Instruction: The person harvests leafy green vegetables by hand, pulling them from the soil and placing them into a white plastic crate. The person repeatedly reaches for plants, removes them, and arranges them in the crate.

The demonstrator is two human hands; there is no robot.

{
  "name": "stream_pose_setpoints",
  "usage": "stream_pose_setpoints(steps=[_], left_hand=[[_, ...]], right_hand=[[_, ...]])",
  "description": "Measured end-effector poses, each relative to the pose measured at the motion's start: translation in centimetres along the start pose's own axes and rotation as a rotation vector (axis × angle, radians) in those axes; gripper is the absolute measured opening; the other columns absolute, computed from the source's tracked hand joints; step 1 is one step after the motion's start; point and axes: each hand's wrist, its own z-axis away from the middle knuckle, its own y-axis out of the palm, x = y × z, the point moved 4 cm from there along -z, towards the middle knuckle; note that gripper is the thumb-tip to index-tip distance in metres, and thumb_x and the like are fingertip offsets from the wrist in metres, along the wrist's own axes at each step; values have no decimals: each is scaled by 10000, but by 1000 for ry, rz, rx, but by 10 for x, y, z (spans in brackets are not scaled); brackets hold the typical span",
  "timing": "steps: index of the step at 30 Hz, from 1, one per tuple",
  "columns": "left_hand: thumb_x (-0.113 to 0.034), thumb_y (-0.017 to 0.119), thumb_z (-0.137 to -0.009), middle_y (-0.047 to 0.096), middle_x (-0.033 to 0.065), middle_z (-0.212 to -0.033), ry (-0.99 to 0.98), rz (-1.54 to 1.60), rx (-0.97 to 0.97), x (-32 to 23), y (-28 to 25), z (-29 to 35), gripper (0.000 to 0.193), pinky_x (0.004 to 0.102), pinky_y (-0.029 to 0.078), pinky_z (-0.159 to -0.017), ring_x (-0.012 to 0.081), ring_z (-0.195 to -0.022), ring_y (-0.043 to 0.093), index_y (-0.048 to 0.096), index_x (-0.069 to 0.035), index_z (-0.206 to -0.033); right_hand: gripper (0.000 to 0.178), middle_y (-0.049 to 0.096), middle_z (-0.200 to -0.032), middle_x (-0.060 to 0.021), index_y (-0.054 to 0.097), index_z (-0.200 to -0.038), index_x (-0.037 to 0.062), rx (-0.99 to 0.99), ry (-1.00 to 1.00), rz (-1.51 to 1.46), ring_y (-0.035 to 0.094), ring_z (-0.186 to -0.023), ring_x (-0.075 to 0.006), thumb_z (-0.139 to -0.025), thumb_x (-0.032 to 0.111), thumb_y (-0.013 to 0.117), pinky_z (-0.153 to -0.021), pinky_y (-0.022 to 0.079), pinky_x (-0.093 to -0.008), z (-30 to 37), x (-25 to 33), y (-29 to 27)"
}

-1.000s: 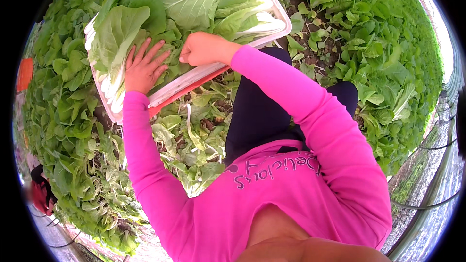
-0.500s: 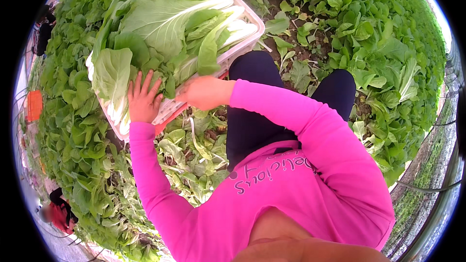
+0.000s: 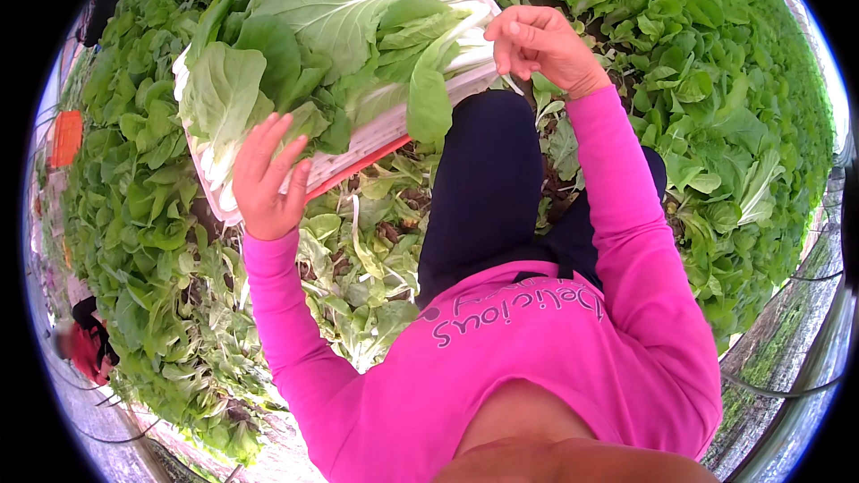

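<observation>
A pale pinkish-white plastic crate (image 3: 371, 136) is heaped with leafy greens (image 3: 313, 22) that have broad green leaves and thick white stalks. My left hand (image 3: 271, 181) is open, fingers spread, over the crate's near left side beside a large leaf. At the crate's right corner, my right hand (image 3: 544, 46) is raised by the white stalk ends, its fingers loosely bent and apart with nothing visible in them. One leaf (image 3: 430, 94) droops over the near rim between the two hands.
Beneath the crate shows a red-orange edge (image 3: 362, 164). My dark-trousered knee (image 3: 492, 139) is close to its near side. Dense green plants (image 3: 689, 63) grow on both sides, with cut leaves (image 3: 358, 268) on the ground. An orange container (image 3: 67, 138) and a person in red (image 3: 89, 349) are far left.
My right hand has moved from the crate's near side up to its right corner, its fingers loosening. My left hand has lifted slightly off the leaves. The drooping leaf now hangs over the rim.
</observation>
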Motion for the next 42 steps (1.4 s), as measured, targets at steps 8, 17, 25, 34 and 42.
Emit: stream_pose_setpoints(steps=[8, 17, 25, 34, 42], left_hand=[[-220, 671, -735, 473, -8, -1329, 257, -56, 246, -33, 102, -43, 297, 481, 278, -1058, 234, -1244, 425, 660, -212, -1032], [-245, 611, -793, 373, -98, -1393, 299, -79, 428, 61, 144, -47, 292, 452, 266, -1086, 161, -961, 530, 637, -261, -1083], [-251, 609, -780, 396, -45, -1389, 224, -9, 403, 23, 119, -44, 285, 510, 195, -1088, 199, -1320, 319, 661, -202, -1056], [-346, 599, -813, 449, 90, -1354, -36, -7, -47, -18, 39, -3, 382, 509, 154, -1090, 277, -1306, 342, 627, -89, -1095], [-555, 424, -862, 245, 47, -1480, -367, -633, -3, 137, 61, 0, 523, 526, 120, -1084, 319, -1355, 207, 489, -265, -1292]], right_hand=[[216, 688, -855, -27, 688, -956, 18, 234, 103, 515, 609, -779, -71, -790, 155, 693, -743, 485, -242, -70, -71, 28], [279, 681, -745, 22, 704, -1007, 244, 51, 333, 749, 640, -600, -86, -732, 287, 713, -605, 478, -220, -115, -80, 32], [347, 690, -853, -28, 643, -1111, 175, 130, 20, 820, 655, -766, -192, -768, 224, 661, -706, 498, -288, -65, -72, 37], [406, 548, -1210, -103, 585, -1183, 165, -198, -688, 1229, 482, -1158, -293, -821, 348, 598, -939, 391, -395, -49, 0, 62], [517, 235, -1482, -6, 452, -1303, 345, 11, -669, 1539, 176, -1355, -350, -806, 398, 583, -1076, 122, -570, -125, -64, 78]])
